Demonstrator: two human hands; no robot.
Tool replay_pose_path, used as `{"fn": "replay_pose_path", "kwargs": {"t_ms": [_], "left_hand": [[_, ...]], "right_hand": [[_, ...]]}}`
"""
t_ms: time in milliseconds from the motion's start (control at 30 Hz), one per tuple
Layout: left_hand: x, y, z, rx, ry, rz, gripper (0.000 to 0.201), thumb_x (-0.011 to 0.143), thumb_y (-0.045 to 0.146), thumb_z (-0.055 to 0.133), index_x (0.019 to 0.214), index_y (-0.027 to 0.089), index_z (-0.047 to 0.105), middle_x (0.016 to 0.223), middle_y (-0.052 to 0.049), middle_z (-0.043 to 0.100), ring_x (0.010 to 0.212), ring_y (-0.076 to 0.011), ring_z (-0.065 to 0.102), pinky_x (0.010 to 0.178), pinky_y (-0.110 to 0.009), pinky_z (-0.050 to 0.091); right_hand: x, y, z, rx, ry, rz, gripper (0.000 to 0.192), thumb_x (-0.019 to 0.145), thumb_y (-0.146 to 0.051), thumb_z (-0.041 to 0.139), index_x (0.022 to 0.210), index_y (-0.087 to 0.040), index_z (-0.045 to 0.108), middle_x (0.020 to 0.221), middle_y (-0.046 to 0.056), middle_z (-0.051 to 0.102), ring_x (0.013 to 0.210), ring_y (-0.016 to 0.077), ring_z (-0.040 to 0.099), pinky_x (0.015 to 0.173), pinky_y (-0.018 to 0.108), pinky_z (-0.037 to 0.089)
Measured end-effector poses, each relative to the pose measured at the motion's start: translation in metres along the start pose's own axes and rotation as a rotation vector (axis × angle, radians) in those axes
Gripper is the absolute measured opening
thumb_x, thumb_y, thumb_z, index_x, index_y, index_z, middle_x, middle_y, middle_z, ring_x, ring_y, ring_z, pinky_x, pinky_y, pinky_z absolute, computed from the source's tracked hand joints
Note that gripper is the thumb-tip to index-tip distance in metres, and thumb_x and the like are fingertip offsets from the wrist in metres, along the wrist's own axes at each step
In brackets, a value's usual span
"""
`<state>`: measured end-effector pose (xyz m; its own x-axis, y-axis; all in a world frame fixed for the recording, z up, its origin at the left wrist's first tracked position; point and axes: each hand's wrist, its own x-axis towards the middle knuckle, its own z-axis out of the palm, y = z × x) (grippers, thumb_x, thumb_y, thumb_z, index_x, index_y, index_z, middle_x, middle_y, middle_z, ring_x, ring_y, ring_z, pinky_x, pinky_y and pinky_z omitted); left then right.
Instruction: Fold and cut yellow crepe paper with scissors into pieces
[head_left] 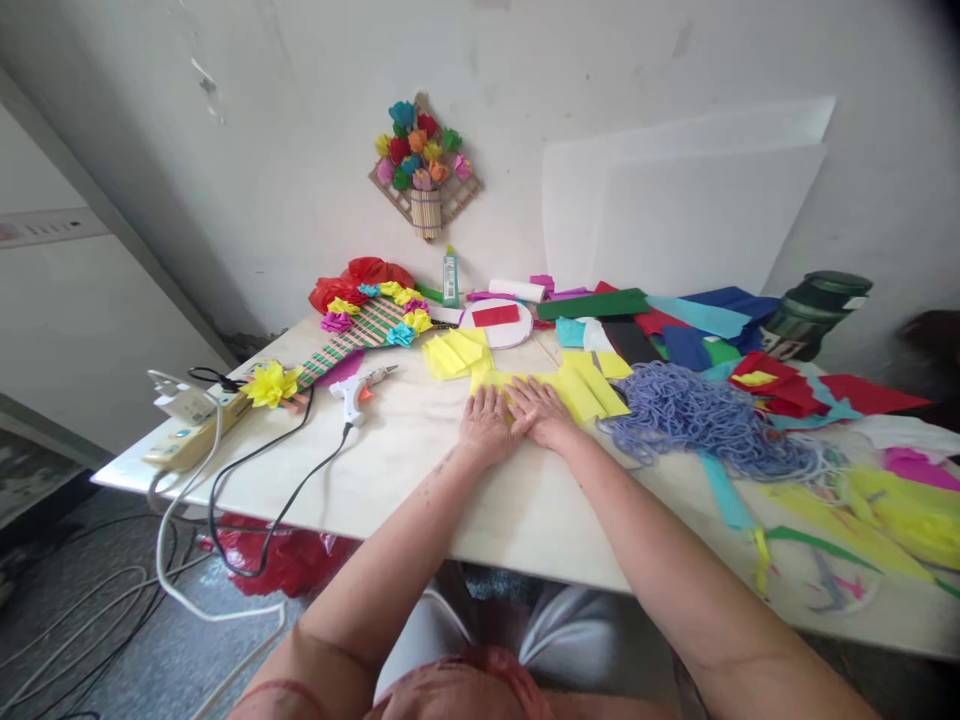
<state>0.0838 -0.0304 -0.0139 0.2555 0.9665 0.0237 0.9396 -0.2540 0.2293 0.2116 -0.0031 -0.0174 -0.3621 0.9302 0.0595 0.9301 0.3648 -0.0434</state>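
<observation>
My left hand [486, 424] and my right hand [541, 410] lie flat side by side on the table [420, 470], fingers pressing the near edge of a yellow paper sheet [577, 388]. Neither hand grips anything. A stack of folded yellow paper pieces [454, 353] lies just beyond the hands. A white hot glue gun [360, 388] rests to the left of my left hand, its black cord trailing off the table edge.
A stick panel with paper flowers [360, 328] and a power strip [191, 432] lie at the left. Blue-purple yarn [694, 415] and coloured paper sheets [697, 325] fill the right. A glue bottle [450, 276] stands by the wall, and a flower basket decoration [424, 168] hangs above.
</observation>
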Motion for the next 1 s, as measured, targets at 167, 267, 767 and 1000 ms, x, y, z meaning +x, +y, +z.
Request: {"fn": "replay_pose_path", "kwargs": {"t_ms": [167,267,767,1000], "left_hand": [[-0.001,-0.004,-0.002,0.047,-0.023,0.046,0.085,0.076,0.067,0.006,0.137,0.010,0.019,0.144,-0.011,0.014,0.132,-0.0257,0.005,0.105,-0.041,0.008],[0.000,-0.006,-0.004,0.061,-0.040,0.067,0.085,0.076,0.067,0.008,0.138,0.009,0.018,0.144,-0.011,0.014,0.132,-0.0266,0.004,0.105,-0.042,0.010],[-0.002,-0.014,-0.006,0.096,-0.002,0.147,0.084,0.076,0.067,0.016,0.136,0.009,0.022,0.143,-0.014,0.017,0.131,-0.0272,0.009,0.105,-0.041,0.014],[-0.003,-0.013,-0.005,0.044,0.015,0.149,0.085,0.074,0.068,0.024,0.134,0.009,0.028,0.142,-0.015,0.019,0.131,-0.0278,0.010,0.105,-0.042,0.013]], "right_hand": [[0.003,0.002,0.003,-0.002,-0.010,0.023,0.052,0.088,-0.044,0.019,0.137,-0.026,0.024,0.145,-0.003,0.016,0.132,0.0234,0.008,0.106,0.041,0.011],[0.004,0.003,0.006,-0.006,-0.002,0.024,0.053,0.087,-0.046,0.020,0.136,-0.026,0.025,0.145,-0.001,0.016,0.132,0.0250,0.008,0.106,0.041,0.011],[0.003,0.003,0.006,-0.006,0.027,0.011,0.054,0.087,-0.047,0.020,0.136,-0.023,0.027,0.144,0.003,0.018,0.132,0.0253,0.010,0.106,0.041,0.012],[0.004,0.004,0.007,0.032,0.037,0.023,0.056,0.087,-0.050,0.018,0.136,-0.024,0.025,0.145,0.001,0.017,0.132,0.0245,0.009,0.106,0.040,0.011]]}}
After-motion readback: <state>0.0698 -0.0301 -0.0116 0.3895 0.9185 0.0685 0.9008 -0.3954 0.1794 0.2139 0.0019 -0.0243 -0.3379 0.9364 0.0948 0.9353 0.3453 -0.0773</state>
